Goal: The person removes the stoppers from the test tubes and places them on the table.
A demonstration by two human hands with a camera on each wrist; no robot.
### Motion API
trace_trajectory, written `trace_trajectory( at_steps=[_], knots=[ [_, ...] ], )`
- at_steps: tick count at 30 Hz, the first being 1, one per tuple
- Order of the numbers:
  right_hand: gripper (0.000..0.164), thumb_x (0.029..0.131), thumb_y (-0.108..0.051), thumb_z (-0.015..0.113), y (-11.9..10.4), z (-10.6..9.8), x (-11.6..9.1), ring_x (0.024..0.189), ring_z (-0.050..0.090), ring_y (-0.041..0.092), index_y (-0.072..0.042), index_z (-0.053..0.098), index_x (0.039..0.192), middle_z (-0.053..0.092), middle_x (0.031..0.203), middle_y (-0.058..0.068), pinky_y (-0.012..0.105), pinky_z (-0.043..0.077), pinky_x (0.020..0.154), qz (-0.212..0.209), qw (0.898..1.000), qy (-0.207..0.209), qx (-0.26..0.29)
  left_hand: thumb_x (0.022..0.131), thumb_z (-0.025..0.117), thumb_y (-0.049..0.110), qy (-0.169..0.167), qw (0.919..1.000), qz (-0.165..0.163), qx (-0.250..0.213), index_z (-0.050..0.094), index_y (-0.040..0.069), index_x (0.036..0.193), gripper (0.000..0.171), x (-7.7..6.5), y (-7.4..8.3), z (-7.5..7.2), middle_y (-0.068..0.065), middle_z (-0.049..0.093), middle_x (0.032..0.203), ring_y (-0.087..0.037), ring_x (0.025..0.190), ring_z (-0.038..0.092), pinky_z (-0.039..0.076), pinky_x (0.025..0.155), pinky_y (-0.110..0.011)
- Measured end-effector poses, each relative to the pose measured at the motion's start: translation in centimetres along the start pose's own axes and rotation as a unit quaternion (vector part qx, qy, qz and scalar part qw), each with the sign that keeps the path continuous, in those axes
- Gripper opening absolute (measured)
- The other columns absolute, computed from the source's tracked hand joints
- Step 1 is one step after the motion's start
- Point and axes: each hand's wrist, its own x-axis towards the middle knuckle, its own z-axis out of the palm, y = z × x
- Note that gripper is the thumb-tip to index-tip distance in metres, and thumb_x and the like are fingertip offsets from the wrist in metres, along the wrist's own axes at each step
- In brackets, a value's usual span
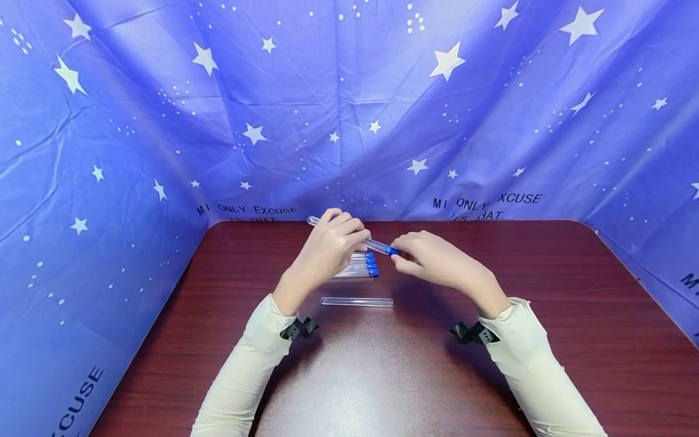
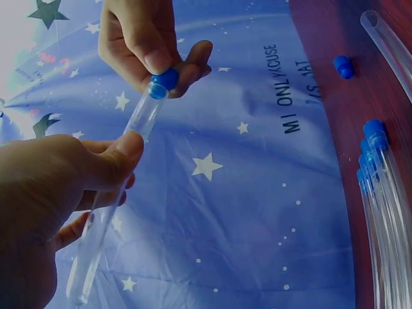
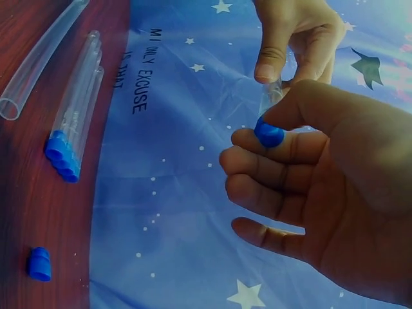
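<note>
My left hand (image 1: pixel 330 246) grips a clear test tube (image 1: pixel 377 245) around its body, raised over the far part of the table. The tube's rounded end points left and its capped end right. My right hand (image 1: pixel 437 260) pinches the blue cap (image 2: pixel 165 78) between thumb and index finger at the tube's mouth. In the right wrist view, the other right fingers spread loosely below the cap (image 3: pixel 268 133). Beneath the left hand lies a row of capped test tubes (image 1: pixel 357 265), partly hidden by that hand.
An uncapped test tube (image 1: pixel 357 301) lies on the dark red table (image 1: pixel 546 364), nearer than the row. A loose blue cap (image 3: pixel 39 264) rests on the table, seen in both wrist views. Blue star-patterned cloth (image 1: pixel 338 91) hangs behind and at the sides.
</note>
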Motion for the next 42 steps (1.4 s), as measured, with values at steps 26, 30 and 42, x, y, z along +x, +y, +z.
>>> trace_trajectory(
  at_steps=[26,30,42],
  knots=[
    [0.012,0.096,-0.016,0.063,0.2,-1.4,-0.6,0.070,0.052,0.010,-0.009,0.072,0.099,0.062,0.080,-0.005,0.028,0.045,0.067,0.007,0.998,0.034,0.043,0.090,0.077,0.019,0.053,0.9982,0.003,0.028,0.077,0.011,0.097,0.010,0.3,0.2,-0.5,0.002,0.072,0.090,-0.019,0.087,0.063,0.048,0.093,-0.038],
    [0.011,0.095,-0.014,0.063,0.1,-1.2,-0.4,0.069,0.054,0.014,-0.008,0.073,0.096,0.060,0.078,-0.004,0.027,0.044,0.066,-0.016,0.998,0.059,0.021,0.090,0.076,0.019,0.042,0.9985,-0.001,0.034,0.077,0.012,0.095,0.009,0.3,0.2,-0.6,0.002,0.071,0.088,-0.018,0.085,0.063,0.048,0.093,-0.038],
    [0.013,0.092,-0.012,0.067,-0.3,-1.9,-0.4,0.065,0.049,0.008,-0.006,0.075,0.100,0.059,0.073,-0.003,0.031,0.045,0.068,-0.038,0.994,0.101,-0.021,0.093,0.074,0.019,0.027,0.9987,-0.016,0.039,0.077,0.015,0.090,0.005,0.3,0.2,-0.9,0.004,0.069,0.081,-0.016,0.078,0.064,0.048,0.093,-0.038]
  ],
)
